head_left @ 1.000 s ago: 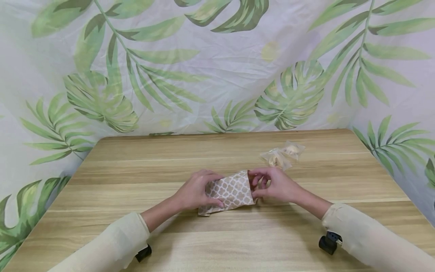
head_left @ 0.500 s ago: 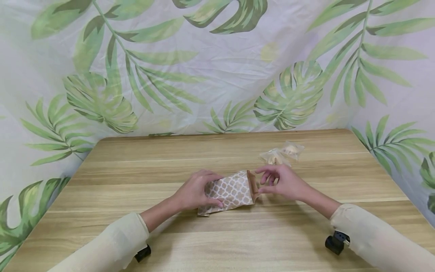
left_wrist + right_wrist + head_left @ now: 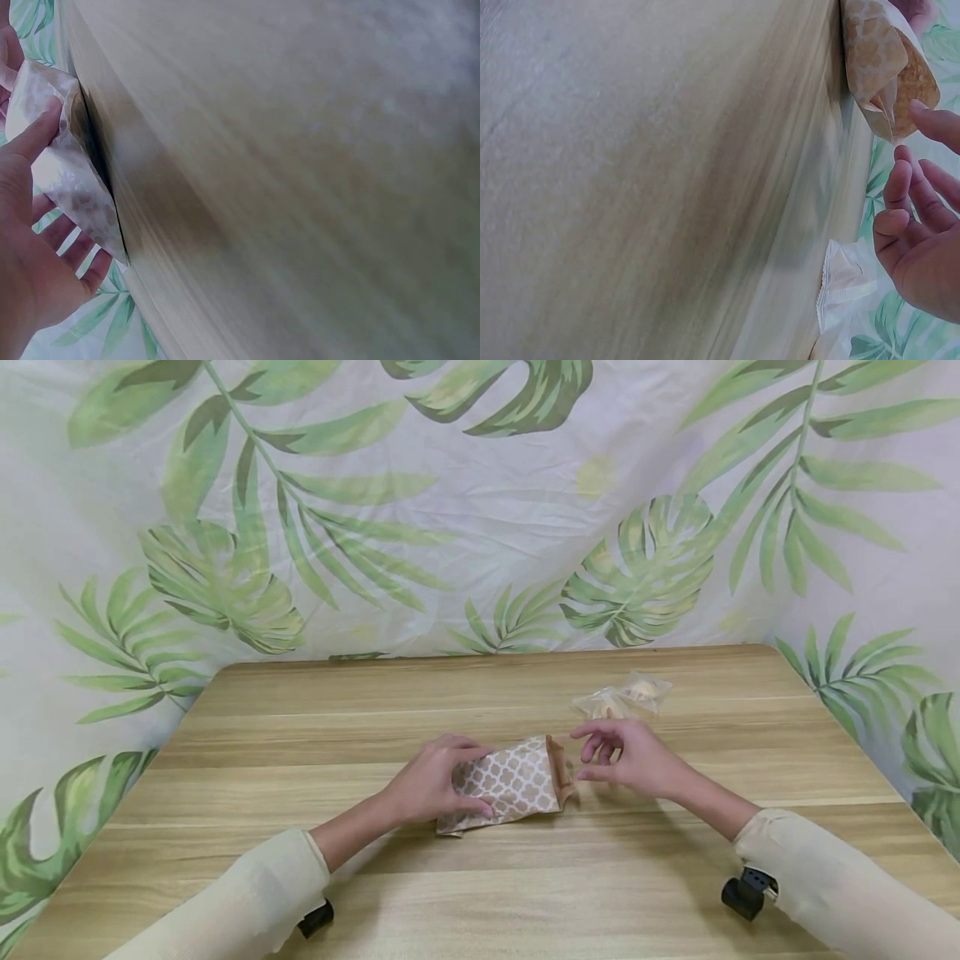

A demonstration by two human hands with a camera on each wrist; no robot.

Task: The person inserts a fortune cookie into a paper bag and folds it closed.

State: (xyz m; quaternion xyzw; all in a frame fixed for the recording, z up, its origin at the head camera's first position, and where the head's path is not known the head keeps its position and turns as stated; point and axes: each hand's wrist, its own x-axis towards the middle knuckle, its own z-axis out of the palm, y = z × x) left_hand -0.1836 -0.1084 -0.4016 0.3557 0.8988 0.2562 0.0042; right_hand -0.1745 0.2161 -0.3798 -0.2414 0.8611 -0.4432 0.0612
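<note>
A tan paper bag [image 3: 521, 777] with a white lattice pattern lies on the table, its brown mouth standing open to the right. My left hand [image 3: 427, 783] grips its closed end, thumb on the near side and fingers across the far side. In the left wrist view the thumb presses the crinkled paper [image 3: 79, 180]. Just right of the mouth, my right hand [image 3: 636, 760] hovers with loosely bent fingers and nothing between them. Inside the mouth of the bag [image 3: 874, 52], the right wrist view shows a pale, clear film-like edge; the rest of the inside is hidden.
Two clear plastic packets [image 3: 643, 687] with pale tan contents lie beyond my right hand, one partly behind its fingers. The wooden table [image 3: 337, 718] meets a leaf-print cloth [image 3: 510, 543] at its back edge.
My right hand has come out of the bag's mouth and drawn back to the right, its fingers spreading apart. The left hand and the bag have stayed in place.
</note>
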